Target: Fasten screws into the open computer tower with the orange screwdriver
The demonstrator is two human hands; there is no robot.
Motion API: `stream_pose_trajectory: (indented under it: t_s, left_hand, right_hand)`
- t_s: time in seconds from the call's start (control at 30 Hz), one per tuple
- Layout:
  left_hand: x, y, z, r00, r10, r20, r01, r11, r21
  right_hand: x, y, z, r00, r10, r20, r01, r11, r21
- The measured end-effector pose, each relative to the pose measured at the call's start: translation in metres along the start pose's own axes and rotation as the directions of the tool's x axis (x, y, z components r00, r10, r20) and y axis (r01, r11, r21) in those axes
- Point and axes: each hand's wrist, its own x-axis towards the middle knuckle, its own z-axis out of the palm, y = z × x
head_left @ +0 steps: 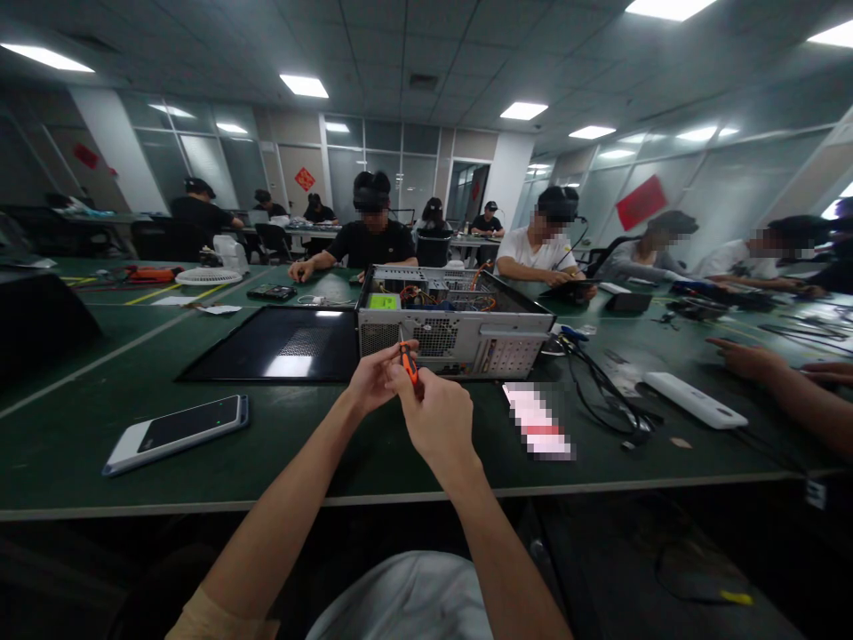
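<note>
An orange and black screwdriver [409,363] points away from me at the near side of an opened computer case [459,342]. My right hand [440,418] is closed round its handle. Beside it, my left hand [374,378] has its fingers closed about the front part of the screwdriver; its fingertips are partly hidden. The case lies on its side, with a perforated grille and metal slots facing me. Inside it are coloured cables and a part with a bright green label [383,303]. Its tip is too small to tell whether it touches the case.
A black side panel [273,345] lies left of the case. Nearer me is a white handheld device [179,433]. On the right are a blurred-out phone [538,422], black cables [609,391], a white power strip [697,400] and a neighbour's hand [753,363]. Several people sit around the table [299,462].
</note>
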Motion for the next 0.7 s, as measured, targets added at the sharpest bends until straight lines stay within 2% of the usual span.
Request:
stream_pose_trajectory:
  t_s: [0.1, 0.2, 0.3, 0.5, 0.7]
  left_hand:
    - [0.0012, -0.0010, -0.0008, 0.999, 0.032, -0.023, -0.032, 0.999, 0.003]
    - [0.0014, -0.0013, 0.0002, 0.998, 0.037, -0.042, -0.037, 0.999, -0.004]
    - [0.0008, -0.0007, 0.0018, 0.999, 0.014, -0.048, -0.015, 1.000, -0.008]
    - [0.0005, 0.0030, 0.0008, 1.000, 0.014, -0.014, -0.014, 1.000, -0.020]
    - [-0.0006, 0.0015, 0.0036, 0.999, -0.017, 0.032, 0.019, 0.999, -0.049]
  right_hand:
    - [-0.0041, 0.0012, -0.0027, 0.995, -0.035, -0.094, 0.042, 0.997, 0.070]
    - [-0.0074, 0.0032, -0.0041, 0.969, -0.169, -0.182, 0.195, 0.971, 0.137]
    - [-0.0079, 0.0041, -0.0020, 0.938, -0.286, -0.197, 0.316, 0.938, 0.141]
    - [-0.0067, 0.0014, 0.0033, 0.939, -0.192, -0.284, 0.247, 0.954, 0.172]
    - [-0.0033, 0.0027, -0.0002, 0.961, -0.124, -0.248, 0.170, 0.970, 0.176]
